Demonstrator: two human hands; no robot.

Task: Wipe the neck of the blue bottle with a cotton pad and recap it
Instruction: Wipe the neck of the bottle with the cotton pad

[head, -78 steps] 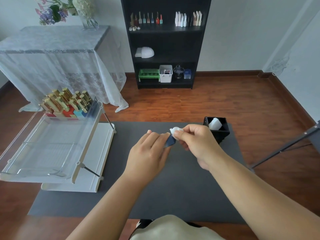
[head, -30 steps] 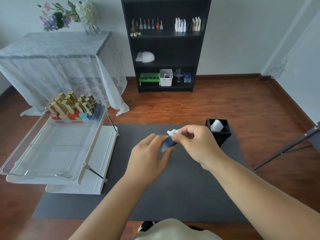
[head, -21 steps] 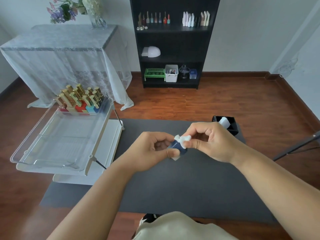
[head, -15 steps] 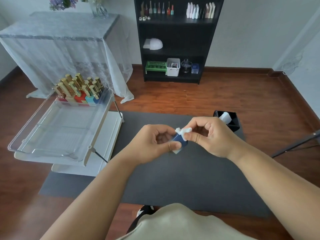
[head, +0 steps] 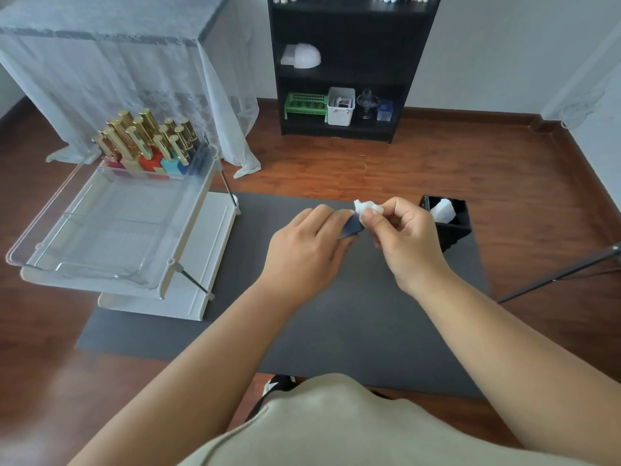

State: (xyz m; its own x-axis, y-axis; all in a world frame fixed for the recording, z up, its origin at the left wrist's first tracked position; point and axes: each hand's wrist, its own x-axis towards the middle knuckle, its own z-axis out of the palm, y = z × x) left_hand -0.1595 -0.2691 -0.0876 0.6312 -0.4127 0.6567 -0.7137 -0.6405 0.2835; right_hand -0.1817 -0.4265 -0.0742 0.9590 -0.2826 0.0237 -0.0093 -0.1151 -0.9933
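Observation:
My left hand (head: 304, 250) grips a small blue bottle (head: 352, 227) above the dark mat (head: 336, 317); only a corner of its body shows between my fingers. My right hand (head: 405, 240) pinches a white cotton pad (head: 367, 208) pressed around the bottle's top, which hides the neck. The bottle tilts up and to the right. I see no cap.
A clear tray on a white rack (head: 111, 227) stands at the left, with several gold-capped bottles (head: 148, 142) at its back. A black box (head: 448, 220) with white pads sits at the mat's right edge. A thin black rod (head: 557, 274) slants in from the right.
My left hand has rolled back over the bottle, hiding most of it. The pad stays pinched on the top. The view has tipped downward and nearer.

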